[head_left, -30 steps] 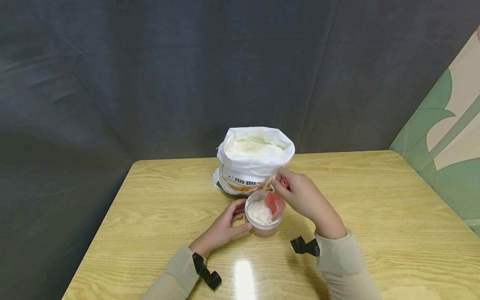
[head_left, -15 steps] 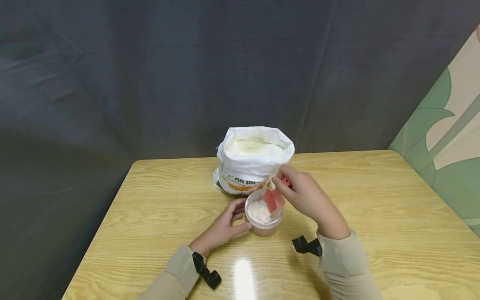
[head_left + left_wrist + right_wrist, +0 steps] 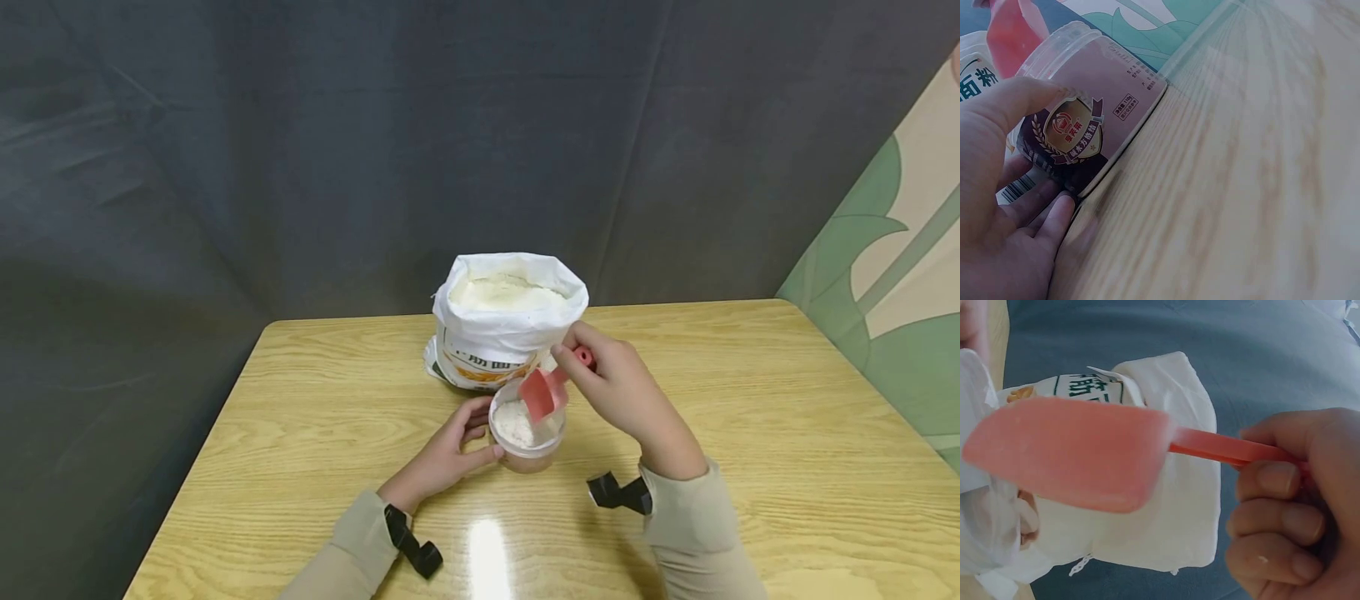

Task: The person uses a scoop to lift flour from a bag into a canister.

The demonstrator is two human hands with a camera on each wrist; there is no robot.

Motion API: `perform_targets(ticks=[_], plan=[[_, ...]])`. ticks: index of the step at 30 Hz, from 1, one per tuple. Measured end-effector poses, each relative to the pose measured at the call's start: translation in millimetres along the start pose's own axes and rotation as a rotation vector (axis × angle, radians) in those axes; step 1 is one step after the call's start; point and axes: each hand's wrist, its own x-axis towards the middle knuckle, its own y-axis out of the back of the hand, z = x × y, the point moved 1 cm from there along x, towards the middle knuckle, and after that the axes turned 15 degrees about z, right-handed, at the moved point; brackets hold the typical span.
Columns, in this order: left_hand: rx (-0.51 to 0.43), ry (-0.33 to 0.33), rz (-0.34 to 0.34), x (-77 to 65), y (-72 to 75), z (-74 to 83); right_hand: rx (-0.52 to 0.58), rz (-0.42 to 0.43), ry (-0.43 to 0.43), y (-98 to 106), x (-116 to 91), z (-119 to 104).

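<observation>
A clear plastic jar (image 3: 527, 457) with a printed label stands on the table, white flour (image 3: 517, 423) inside it. My left hand (image 3: 442, 458) holds the jar from its left side, thumb at the front and fingers behind; the label (image 3: 1072, 130) shows beside the thumb in the left wrist view. My right hand (image 3: 618, 387) grips the handle of a pink scoop (image 3: 543, 394), fingers curled round it. Tilted down to the left, the scoop's blade overlaps the jar's mouth. Its smooth underside faces the right wrist camera, so its inside is hidden there.
Right behind the jar stands an open white flour bag (image 3: 491, 333), its top rolled down and flour visible within. The wooden table (image 3: 315, 417) reaches back to a dark curtain (image 3: 360, 167). A green and beige patterned surface (image 3: 892, 275) lies on the right.
My right hand has shifted slightly up and right, and the scoop has lifted and turned over the jar. The left hand and jar have stayed in place.
</observation>
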Motion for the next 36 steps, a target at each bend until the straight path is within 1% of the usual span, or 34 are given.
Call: perform_targets(ticks=[6,8,11,15,19,21,24,27,33,36], plan=[[-0.002,0.004,0.000,-0.2,1.1,0.5,0.073,0.138,-0.040,8,2,3],[-0.001,0.004,0.002,-0.5,1.2,0.7,0.127,0.172,-0.054,10,2,3],[-0.002,0.006,0.000,-0.8,1.5,0.5,0.251,0.214,-0.087,14,2,3],[-0.004,0.007,-0.006,-0.5,1.4,0.1,0.457,0.283,-0.176,21,2,3],[-0.006,0.021,-0.011,0.6,-0.2,-0.3,0.635,0.365,-0.249,27,2,5],[-0.009,0.021,-0.013,0.3,-0.9,-0.4,0.689,0.393,-0.272,29,1,6],[-0.013,0.014,-0.010,-0.8,-1.6,-1.8,0.734,0.431,-0.309,32,0,6],[-0.011,0.002,-0.004,-1.7,-2.0,-3.0,0.745,0.471,-0.329,35,0,4],[-0.007,-0.012,0.002,-0.9,-2.0,-1.9,0.779,0.583,-0.297,40,7,-3],[-0.005,-0.016,0.002,-0.6,-1.4,-1.6,0.791,0.616,-0.271,43,15,-8]])
